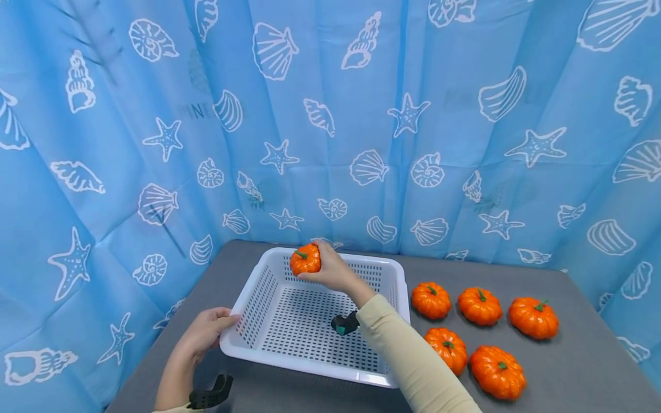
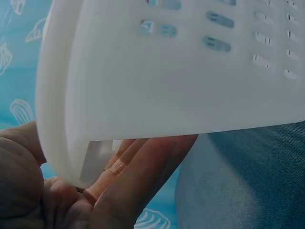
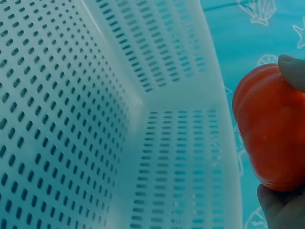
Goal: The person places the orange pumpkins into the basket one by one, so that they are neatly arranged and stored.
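Note:
A white perforated plastic basket (image 1: 315,370) stands on the grey table, its inside bare of pumpkins in the head view. My right hand (image 1: 333,269) grips a small orange pumpkin (image 1: 306,259) with a green stem, above the basket's back left part. In the right wrist view the thumb and a finger lie on opposite sides of the pumpkin (image 3: 269,129). With thumb over the rim and fingers beneath, my left hand (image 1: 207,330) holds the basket's left front edge. The left wrist view shows those fingers (image 2: 138,176) under the basket's rim (image 2: 55,105).
Several more orange pumpkins (image 1: 479,306) sit on the grey table (image 1: 537,367) to the right of the basket. Close behind the table hangs a blue curtain (image 1: 330,137) with white shells and starfish. A black wrist device (image 1: 212,393) is on the left forearm.

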Tool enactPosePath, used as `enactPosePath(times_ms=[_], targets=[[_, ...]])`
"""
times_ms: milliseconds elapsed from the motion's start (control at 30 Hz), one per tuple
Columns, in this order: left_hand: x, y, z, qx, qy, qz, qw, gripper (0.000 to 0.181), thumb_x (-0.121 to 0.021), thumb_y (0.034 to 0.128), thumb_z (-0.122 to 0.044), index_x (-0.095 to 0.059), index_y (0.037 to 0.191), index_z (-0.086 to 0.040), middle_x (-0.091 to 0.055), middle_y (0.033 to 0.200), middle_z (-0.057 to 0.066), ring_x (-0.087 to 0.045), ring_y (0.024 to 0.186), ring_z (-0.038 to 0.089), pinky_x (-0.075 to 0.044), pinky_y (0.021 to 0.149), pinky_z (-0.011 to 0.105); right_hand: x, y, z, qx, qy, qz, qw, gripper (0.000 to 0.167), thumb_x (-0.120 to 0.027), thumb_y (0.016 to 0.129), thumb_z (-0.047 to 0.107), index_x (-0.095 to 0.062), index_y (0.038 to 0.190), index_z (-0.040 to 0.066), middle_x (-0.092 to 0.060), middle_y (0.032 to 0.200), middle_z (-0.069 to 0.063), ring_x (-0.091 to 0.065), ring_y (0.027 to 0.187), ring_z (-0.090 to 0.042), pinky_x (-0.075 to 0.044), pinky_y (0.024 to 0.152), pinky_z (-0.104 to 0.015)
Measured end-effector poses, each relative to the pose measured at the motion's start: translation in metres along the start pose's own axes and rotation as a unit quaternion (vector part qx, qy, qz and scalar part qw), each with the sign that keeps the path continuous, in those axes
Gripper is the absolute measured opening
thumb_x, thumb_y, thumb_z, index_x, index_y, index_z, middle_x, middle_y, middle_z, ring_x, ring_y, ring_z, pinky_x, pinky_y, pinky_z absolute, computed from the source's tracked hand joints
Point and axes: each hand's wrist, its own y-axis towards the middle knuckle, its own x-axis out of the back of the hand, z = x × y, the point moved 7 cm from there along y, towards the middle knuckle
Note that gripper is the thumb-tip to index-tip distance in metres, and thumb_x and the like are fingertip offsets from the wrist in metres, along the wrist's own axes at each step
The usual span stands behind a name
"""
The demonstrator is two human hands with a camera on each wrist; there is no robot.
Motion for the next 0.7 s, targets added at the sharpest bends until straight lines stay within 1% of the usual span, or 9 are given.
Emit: enactPosePath(times_ms=[167,333,400,500,567,700], targets=[[0.002,0.001,-0.001,-0.002,0.003,-0.002,1.0000,0.039,-0.058,0.0944,-0.026,-0.056,0.115,0.008,-0.069,0.101,0.017,-0.069,0.081,0.026,-0.057,0.070,0.042,-0.015,0.005,0.001,-0.003,-0.014,0.026,0.9996,0.086,-0.076,0.079,0.032,-0.027,0.144,0.005,-0.044,0.133,-0.012,-0.052,0.112,-0.023,-0.049,0.093,-0.039],[0.002,0.000,0.000,0.001,0.008,-0.002,1.0000,0.041,-0.058,0.0942,-0.028,-0.057,0.115,0.007,-0.068,0.102,0.017,-0.069,0.082,0.026,-0.057,0.071,0.043,-0.033,0.009,-0.002,0.007,-0.044,0.051,0.9977,0.087,-0.076,0.079,0.034,-0.028,0.144,0.003,-0.046,0.133,-0.012,-0.052,0.112,-0.022,-0.049,0.093,-0.038],[0.002,-0.001,0.001,0.002,0.005,-0.001,1.0000,0.041,-0.059,0.0938,-0.028,-0.057,0.115,0.007,-0.068,0.102,0.018,-0.069,0.082,0.026,-0.057,0.072,0.043,-0.041,0.010,-0.003,0.011,-0.057,0.059,0.9966,0.086,-0.077,0.079,0.035,-0.030,0.143,0.003,-0.047,0.131,-0.010,-0.052,0.111,-0.020,-0.049,0.093,-0.036],[0.002,-0.002,0.001,0.002,0.001,0.000,1.0000,0.040,-0.060,0.0934,-0.028,-0.058,0.114,0.007,-0.069,0.102,0.018,-0.069,0.082,0.026,-0.057,0.071,0.043,-0.050,0.011,-0.003,0.019,-0.060,0.069,0.9956,0.082,-0.078,0.078,0.033,-0.034,0.140,0.005,-0.050,0.127,-0.008,-0.053,0.106,-0.017,-0.049,0.091,-0.033],[0.001,-0.001,0.001,-0.001,0.001,0.003,1.0000,0.040,-0.059,0.0938,-0.027,-0.057,0.114,0.008,-0.068,0.102,0.018,-0.069,0.081,0.026,-0.057,0.071,0.043,-0.056,0.011,-0.004,0.022,-0.065,0.073,0.9950,0.078,-0.078,0.077,0.033,-0.037,0.137,0.006,-0.051,0.124,-0.005,-0.053,0.103,-0.015,-0.049,0.090,-0.030],[0.000,0.002,0.001,0.001,0.000,0.003,1.0000,0.037,-0.057,0.0948,-0.023,-0.057,0.113,0.009,-0.069,0.100,0.018,-0.069,0.081,0.026,-0.057,0.069,0.043,-0.063,0.012,-0.007,0.024,-0.072,0.080,0.9939,0.075,-0.080,0.076,0.032,-0.039,0.134,0.008,-0.052,0.120,-0.004,-0.052,0.101,-0.013,-0.049,0.089,-0.029]])
